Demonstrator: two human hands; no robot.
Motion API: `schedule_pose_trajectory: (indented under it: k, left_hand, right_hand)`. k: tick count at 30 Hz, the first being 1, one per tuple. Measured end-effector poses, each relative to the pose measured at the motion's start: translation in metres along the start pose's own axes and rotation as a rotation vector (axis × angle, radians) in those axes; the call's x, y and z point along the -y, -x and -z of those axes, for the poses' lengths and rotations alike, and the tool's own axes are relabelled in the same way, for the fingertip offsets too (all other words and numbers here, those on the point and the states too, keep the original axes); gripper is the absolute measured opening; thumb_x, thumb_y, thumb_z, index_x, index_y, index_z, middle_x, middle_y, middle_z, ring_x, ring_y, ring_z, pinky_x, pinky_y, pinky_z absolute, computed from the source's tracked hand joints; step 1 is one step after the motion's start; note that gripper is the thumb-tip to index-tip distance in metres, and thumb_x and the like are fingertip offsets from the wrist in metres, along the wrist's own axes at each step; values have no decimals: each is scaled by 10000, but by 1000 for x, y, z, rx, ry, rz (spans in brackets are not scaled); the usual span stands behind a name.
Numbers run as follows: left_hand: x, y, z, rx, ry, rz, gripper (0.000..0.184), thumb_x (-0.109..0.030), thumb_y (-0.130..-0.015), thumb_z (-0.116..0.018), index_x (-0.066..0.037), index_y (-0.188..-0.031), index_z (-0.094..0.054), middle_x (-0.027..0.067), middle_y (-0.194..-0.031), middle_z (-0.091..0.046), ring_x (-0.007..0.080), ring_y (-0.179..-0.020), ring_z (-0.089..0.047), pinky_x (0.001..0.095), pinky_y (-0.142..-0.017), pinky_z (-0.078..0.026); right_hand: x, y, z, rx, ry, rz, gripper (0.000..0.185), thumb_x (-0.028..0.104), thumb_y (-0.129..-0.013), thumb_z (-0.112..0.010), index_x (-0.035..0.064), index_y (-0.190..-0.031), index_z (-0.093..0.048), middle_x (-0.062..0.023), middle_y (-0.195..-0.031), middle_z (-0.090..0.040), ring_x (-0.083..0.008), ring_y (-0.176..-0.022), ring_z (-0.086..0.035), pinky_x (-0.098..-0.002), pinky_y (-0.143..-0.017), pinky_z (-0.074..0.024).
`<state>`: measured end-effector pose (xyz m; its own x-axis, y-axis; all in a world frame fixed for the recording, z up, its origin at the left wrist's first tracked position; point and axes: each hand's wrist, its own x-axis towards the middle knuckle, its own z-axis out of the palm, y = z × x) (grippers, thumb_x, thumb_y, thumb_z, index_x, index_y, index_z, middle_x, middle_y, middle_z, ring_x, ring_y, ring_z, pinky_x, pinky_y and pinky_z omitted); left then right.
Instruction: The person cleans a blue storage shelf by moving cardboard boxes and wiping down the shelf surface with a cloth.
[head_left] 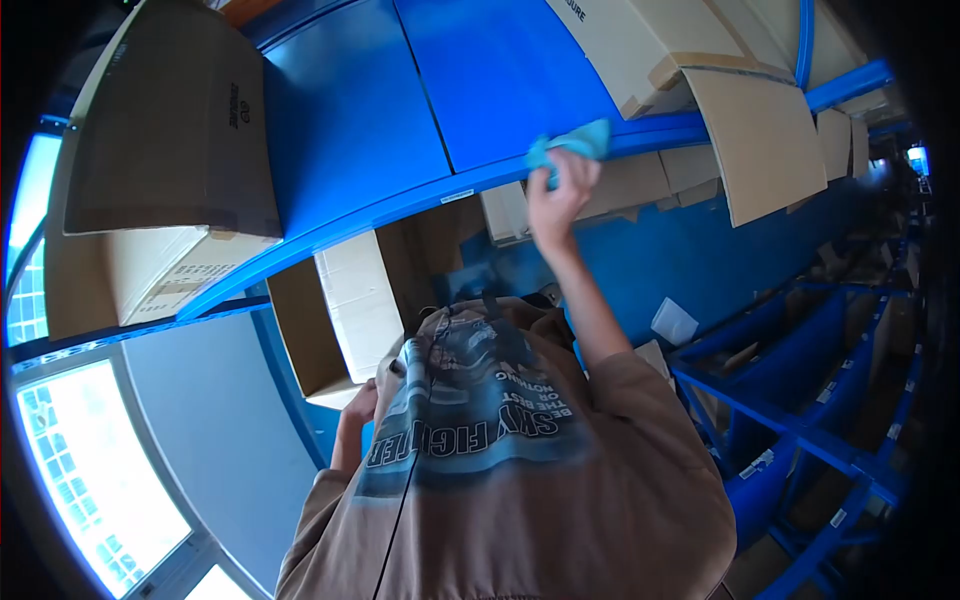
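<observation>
My right hand is closed around a light teal cloth at the front edge of a blue metal shelf. The cloth sticks out above the fingers and touches the shelf by its front beam. Lower down, my left hand is beside the corner of an open cardboard box under the shelf. Its fingers are partly hidden, and their hold on the box cannot be made out.
Open cardboard boxes stand on the shelf at the left and at the right, with flaps hanging over the edge. More blue racks are at the lower right. A bright window is at the lower left.
</observation>
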<state>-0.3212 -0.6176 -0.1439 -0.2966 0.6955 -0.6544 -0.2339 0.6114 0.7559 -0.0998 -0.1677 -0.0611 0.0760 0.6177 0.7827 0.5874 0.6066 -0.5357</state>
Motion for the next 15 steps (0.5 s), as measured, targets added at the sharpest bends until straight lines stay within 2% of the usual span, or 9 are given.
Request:
schedule_pose_trajectory:
  k: [3, 5, 10, 15]
  left_hand:
    - [0, -11, 1, 52, 12, -96, 218, -213, -1030, -710, -21, -1105, -778, 57, -1031, -736, 189, -912, -643, 341, -880, -551]
    - [-1, -16, 4, 85, 11, -156, 183, -191, -1020, -731, -22, -1056, -790, 33, -984, -738, 173, -885, -638, 335, -859, -554]
    - [-1, -31, 6, 145, 3, -316, 131, -137, -993, -784, -27, -932, -821, -29, -866, -742, 132, -818, -627, 319, -807, -563]
    - [51, -32, 6, 223, 257, -183, 170, -200, -1016, -768, -55, -1083, -826, 2, -990, -767, 147, -894, -645, 321, -877, -563]
  right_hand:
    - [56, 18, -16, 180, -190, 120, 202, -34, -762, -679, 22, -948, -733, -73, -999, -752, -284, -887, -615, -407, -836, -518]
    - [84, 20, -24, 308, -277, 196, 184, -29, -756, -707, 24, -933, -717, -87, -979, -733, -274, -879, -609, -389, -804, -524]
    - [99, 11, -45, 505, -323, 273, 176, -49, -753, -711, 21, -915, -718, -84, -982, -736, -260, -876, -618, -367, -794, -534]
    - [87, -9, -41, 556, -424, 373, 237, -95, -728, -703, -1, -945, -727, -88, -983, -758, -258, -844, -642, -361, -762, -550]
